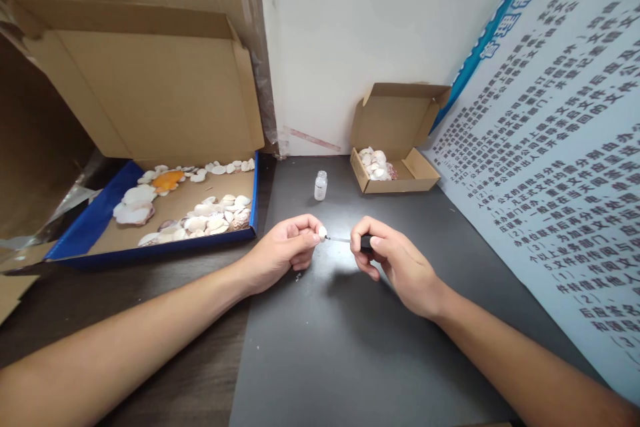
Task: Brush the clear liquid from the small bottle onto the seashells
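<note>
Between the fingertips of my left hand (290, 245) is a small white shell (323, 232). My right hand (387, 253) grips the black handle of a thin brush (367, 244), whose dark tip points left and meets or nearly meets the shell's edge. Behind both hands a small clear glass bottle (321, 186) stands upright and uncapped on the dark grey mat (310, 360). The two hands are apart, held just above the mat.
At the left, an open blue-edged cardboard box (150, 253) holds many white shells and an orange one (167, 180). A smaller open box (400, 185) with shells stands at the back right. A printed poster (560, 147) lines the right side.
</note>
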Available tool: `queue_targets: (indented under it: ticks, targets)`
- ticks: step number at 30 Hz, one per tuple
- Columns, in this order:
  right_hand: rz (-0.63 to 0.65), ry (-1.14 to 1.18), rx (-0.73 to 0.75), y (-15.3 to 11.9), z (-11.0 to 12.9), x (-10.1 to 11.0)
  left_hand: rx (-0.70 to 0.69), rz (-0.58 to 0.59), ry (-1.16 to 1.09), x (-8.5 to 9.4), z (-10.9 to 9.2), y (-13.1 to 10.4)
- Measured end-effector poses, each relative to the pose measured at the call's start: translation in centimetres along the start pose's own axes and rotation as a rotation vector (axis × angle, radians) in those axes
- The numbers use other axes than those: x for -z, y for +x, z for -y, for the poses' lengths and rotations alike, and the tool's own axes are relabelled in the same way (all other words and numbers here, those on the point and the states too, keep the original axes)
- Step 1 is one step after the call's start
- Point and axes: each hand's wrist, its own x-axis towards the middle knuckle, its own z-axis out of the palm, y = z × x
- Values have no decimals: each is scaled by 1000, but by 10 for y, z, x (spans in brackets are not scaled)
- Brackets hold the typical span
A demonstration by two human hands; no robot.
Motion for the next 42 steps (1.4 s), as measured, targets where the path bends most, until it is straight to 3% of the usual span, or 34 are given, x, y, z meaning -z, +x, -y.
queue_targets:
  ticks: [4,9,13,18,23,28,33,37,42]
  targets:
    - [-49,-147,12,0,0,-1,9,4,-6,0,0,0]
    - [37,92,-2,0,0,-1,8,-12,-4,1,0,1]
    - [-85,-168,21,1,-1,-1,8,-7,7,0,0,1]
    - [25,127,-5,1,-1,1,-8,0,20,0,1,0]
    - [-29,-107,-15,-1,-1,0,0,3,32,1,2,1]
    - [50,77,6,-2,1,-2,4,-3,35,0,1,1]
    - [-54,-232,9,-2,-1,0,12,-17,41,-1,0,0]
    - [26,1,29,-2,1,-1,8,-8,38,0,1,0]
    - [-47,-124,-4,1,1,0,4,1,51,1,2,0]
